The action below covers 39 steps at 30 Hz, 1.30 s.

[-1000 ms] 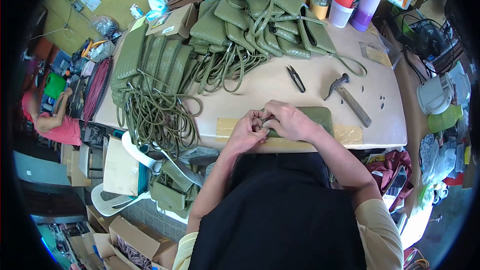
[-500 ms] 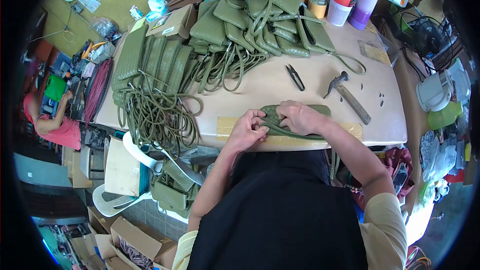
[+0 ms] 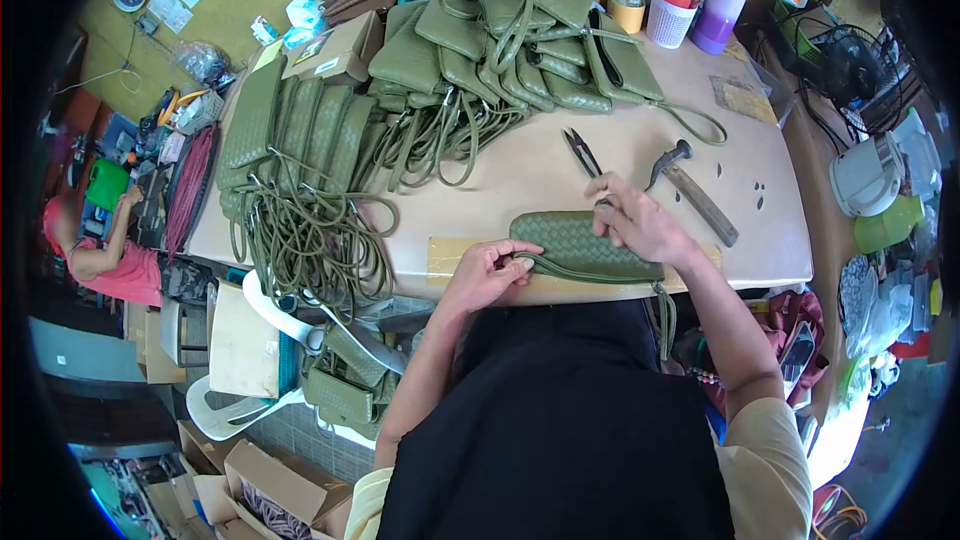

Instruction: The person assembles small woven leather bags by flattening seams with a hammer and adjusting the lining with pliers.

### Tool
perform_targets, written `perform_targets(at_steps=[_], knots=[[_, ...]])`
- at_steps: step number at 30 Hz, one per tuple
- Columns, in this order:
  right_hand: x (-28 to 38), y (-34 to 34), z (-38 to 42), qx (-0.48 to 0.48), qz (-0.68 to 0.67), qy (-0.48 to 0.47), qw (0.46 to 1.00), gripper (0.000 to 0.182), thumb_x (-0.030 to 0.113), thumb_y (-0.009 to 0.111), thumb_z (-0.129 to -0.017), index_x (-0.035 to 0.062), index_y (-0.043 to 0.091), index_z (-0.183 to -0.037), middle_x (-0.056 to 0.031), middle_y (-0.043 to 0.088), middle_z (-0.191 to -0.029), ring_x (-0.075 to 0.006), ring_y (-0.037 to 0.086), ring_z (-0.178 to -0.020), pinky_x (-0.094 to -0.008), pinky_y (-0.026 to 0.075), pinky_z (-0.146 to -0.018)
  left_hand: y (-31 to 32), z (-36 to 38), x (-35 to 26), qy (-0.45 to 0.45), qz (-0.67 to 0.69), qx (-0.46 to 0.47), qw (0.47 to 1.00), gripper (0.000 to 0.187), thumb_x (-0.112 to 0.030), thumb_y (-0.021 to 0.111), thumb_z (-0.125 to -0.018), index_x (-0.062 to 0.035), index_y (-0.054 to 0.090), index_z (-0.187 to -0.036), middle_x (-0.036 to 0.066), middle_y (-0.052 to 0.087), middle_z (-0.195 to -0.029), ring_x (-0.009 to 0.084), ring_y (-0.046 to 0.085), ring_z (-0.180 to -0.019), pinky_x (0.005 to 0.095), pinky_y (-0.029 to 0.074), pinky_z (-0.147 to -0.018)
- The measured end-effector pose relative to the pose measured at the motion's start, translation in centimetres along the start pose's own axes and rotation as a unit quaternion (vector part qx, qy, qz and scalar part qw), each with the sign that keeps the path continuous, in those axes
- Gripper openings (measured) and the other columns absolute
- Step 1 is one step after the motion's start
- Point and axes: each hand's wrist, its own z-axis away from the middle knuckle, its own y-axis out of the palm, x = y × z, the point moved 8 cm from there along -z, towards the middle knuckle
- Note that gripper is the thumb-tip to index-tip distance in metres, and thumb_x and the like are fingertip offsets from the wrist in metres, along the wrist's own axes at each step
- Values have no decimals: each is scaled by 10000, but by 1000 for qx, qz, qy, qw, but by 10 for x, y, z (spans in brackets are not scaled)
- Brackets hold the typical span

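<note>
A woven olive-green pouch [image 3: 575,240] lies flat near the table's front edge, its zipper edge towards me and a strap [image 3: 667,322] hanging over the edge at its right end. My left hand [image 3: 485,275] pinches the pouch's zipper edge at the left end. Beyond the pouch, my right hand [image 3: 640,222] has its fingers curled round the handle end of black thread snips [image 3: 580,150], whose blades point away from me. The fingers partly hide the handle. A hammer [image 3: 700,202] with a wooden handle lies just right of that hand.
Piles of green pouches [image 3: 500,45] cover the table's back, with tangled straps [image 3: 310,230] at the left. A purple bottle [image 3: 722,5] and a red-lidded cup [image 3: 672,10] stand at the back right. A white chair [image 3: 265,290] is at lower left. A person in pink [image 3: 120,265] sits far left.
My right hand has left the pouch and moved up to the snips, closing on their handle. My left hand stays at the pouch's left end. The view has shifted slightly.
</note>
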Motion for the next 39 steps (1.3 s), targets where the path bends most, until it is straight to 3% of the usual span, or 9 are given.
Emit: perform_targets(at_steps=[2, 5, 14, 17, 19, 22, 34, 36, 39], knots=[[-13, 2, 6, -14, -84, 60, 995, 161, 70, 575, -871, 18, 621, -1017, -81, 643, -905, -177, 589, -799, -349, 469, -744, 1, 2, -5, 11, -12, 10, 1000, 261, -45, 627, -878, -15, 647, -1136, -10, 595, -686, 36, 536, -613, 201, 456, -595], [-11, 19, 10, 4, -87, -48, 995, 224, 115, 557, -910, 42, 623, -1111, -86, 661, -935, -175, 612, -848, -341, 473, -804, 2, 1, -5, -8, -105, 14, 994, 264, -36, 636, -871, -2, 636, -1132, -2, 612, -702, 35, 545, -602, 200, 459, -591], [5, 55, 2, 71, -119, -105, 985, 345, 130, 617, -895, 40, 598, -1228, -109, 660, -1042, -193, 608, -1009, -331, 455, -918, 4, -5, -6, -9, 32, -63, 997, 284, 35, 574, -865, 24, 573, -1149, 32, 634, -785, 57, 533, -579, 221, 455, -539], [12, 65, -4, 23, -162, -31, 986, 263, 45, 632, -845, 23, 643, -1107, -123, 671, -964, -255, 642, -934, -370, 489, -841, 3, -7, -4, -32, 20, -49, 998, 306, 37, 569, -872, 19, 541, -1176, 33, 626, -791, 63, 536, -601, 219, 457, -548], [27, 61, -6, -91, 15, -197, 976, 152, -11, 652, -784, 4, 650, -935, -143, 659, -879, -327, 639, -863, -411, 499, -763, 4, -6, 0, -46, 70, -25, 996, 312, 11, 588, -883, 8, 521, -1187, 33, 621, -829, 68, 539, -644, 215, 460, -584], [20, 58, 2, -45, 58, -222, 972, 149, 13, 694, -752, -11, 610, -872, -169, 627, -823, -360, 613, -775, -405, 488, -691, 5, -5, -1, -63, 55, -21, 996, 314, 4, 589, -890, 6, 509, -1194, 29, 609, -816, 76, 545, -662, 224, 472, -599], [21, 58, 0, 11, 82, -187, 979, 132, 31, 676, -754, 4, 573, -832, -166, 597, -794, -364, 599, -809, -416, 474, -734, 5, -3, 2, -64, 34, -17, 997, 292, 7, 582, -902, -13, 458, -1166, 55, 620, -874, 96, 560, -683, 241, 497, -616], [25, 43, 1, -61, 266, -224, 936, 138, 35, 676, -760, 2, 563, -831, -161, 594, -781, -355, 597, -783, -415, 474, -720, 5, -1, -1, -58, 47, -27, 997, 290, 13, 580, -900, -15, 458, -1162, 61, 623, -876, 98, 563, -684, 243, 495, -613], [34, 34, -3, -46, 20, -168, 985, 150, 52, 682, -767, 0, 555, -830, -160, 588, -770, -346, 596, -758, -416, 470, -702, 3, -5, 1, -58, 50, -35, 996, 291, 23, 581, -894, -21, 457, -1154, 70, 628, -880, 101, 569, -686, 246, 494, -607]])
